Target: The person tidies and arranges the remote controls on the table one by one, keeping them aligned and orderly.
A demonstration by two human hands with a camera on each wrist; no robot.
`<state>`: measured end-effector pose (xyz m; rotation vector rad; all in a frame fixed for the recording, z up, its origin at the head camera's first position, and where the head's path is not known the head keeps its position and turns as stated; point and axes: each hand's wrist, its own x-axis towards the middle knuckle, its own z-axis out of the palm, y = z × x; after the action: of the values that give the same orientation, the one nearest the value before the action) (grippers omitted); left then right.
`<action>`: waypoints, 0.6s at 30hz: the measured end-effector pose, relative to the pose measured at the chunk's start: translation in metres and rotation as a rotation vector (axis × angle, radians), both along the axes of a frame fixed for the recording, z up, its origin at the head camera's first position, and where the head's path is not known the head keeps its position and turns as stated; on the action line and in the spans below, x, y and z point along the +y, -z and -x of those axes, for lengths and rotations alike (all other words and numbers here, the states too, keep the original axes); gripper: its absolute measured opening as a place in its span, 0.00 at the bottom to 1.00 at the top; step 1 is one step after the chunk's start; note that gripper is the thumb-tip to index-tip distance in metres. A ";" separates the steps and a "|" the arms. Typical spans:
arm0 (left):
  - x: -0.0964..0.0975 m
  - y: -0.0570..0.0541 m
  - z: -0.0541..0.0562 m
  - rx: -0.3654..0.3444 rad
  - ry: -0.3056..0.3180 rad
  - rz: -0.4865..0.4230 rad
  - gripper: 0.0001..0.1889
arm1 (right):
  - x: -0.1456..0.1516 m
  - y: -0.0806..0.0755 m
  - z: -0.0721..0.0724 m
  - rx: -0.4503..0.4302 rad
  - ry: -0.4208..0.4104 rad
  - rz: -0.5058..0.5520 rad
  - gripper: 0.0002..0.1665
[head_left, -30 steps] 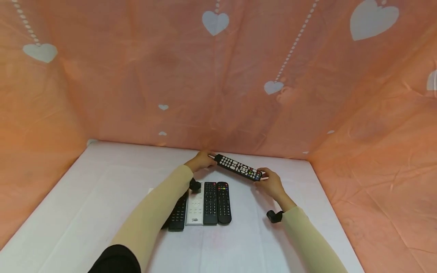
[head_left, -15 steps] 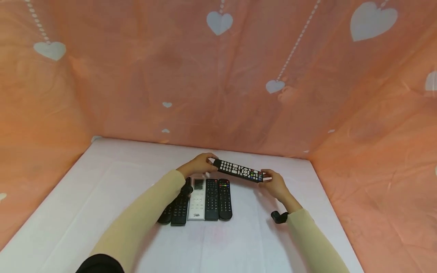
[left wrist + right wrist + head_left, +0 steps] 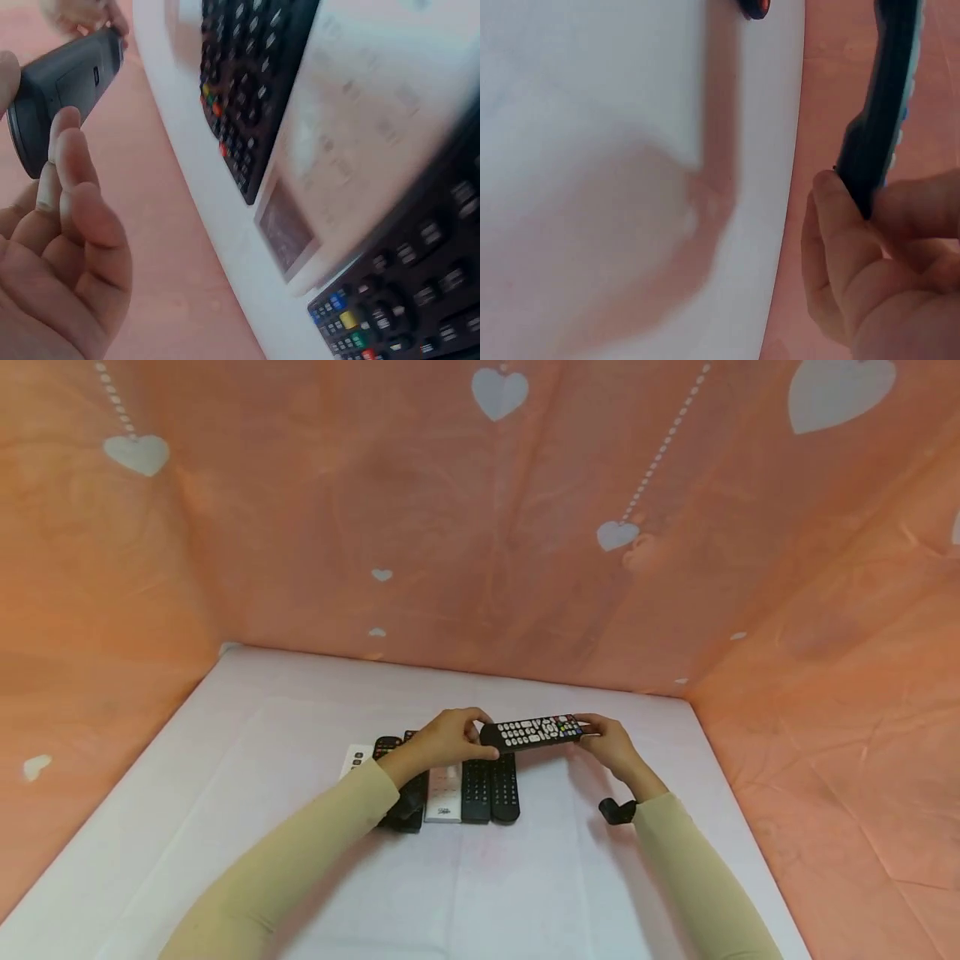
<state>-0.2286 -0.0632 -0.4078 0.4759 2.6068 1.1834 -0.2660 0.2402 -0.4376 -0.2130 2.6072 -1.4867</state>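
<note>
A black remote control [image 3: 534, 732] with white buttons is held up above the table between both hands. My left hand [image 3: 450, 737] pinches its left end, thumb on one face and fingers on the other. At the opposite end, by the coloured buttons, my right hand [image 3: 609, 747] grips it with thumb and fingertips. The left wrist view shows the remote's dark back [image 3: 71, 82]; in the right wrist view its edge [image 3: 885, 97] faces the camera. Below the left hand a white remote [image 3: 443, 797] lies among black remotes [image 3: 476, 793], partly hidden by the hand and forearm.
The row of remotes includes a black one [image 3: 506, 793] at its right end and a white one [image 3: 356, 758] at its left end. They lie on a white-covered table [image 3: 517, 885]. Orange cloth walls [image 3: 480, 527] with pale hearts stand behind and at both sides.
The held remote has turned so its left end comes nearer and lower, now overlapping the tops of the row. My left hand has moved toward me; the right hand keeps its end.
</note>
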 end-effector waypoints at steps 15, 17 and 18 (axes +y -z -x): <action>0.029 0.021 -0.068 0.212 -0.039 0.094 0.26 | -0.017 -0.011 0.000 0.025 -0.067 0.005 0.24; 0.036 0.025 -0.075 0.253 -0.065 0.084 0.24 | -0.020 -0.013 0.001 0.028 -0.064 -0.023 0.24; 0.039 0.027 -0.078 0.276 -0.077 0.079 0.23 | -0.021 -0.014 0.001 0.029 -0.063 -0.037 0.24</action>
<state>-0.1503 -0.0239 -0.4349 0.5633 2.9179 1.1019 -0.2669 0.2188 -0.4240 -0.3120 2.6229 -1.4238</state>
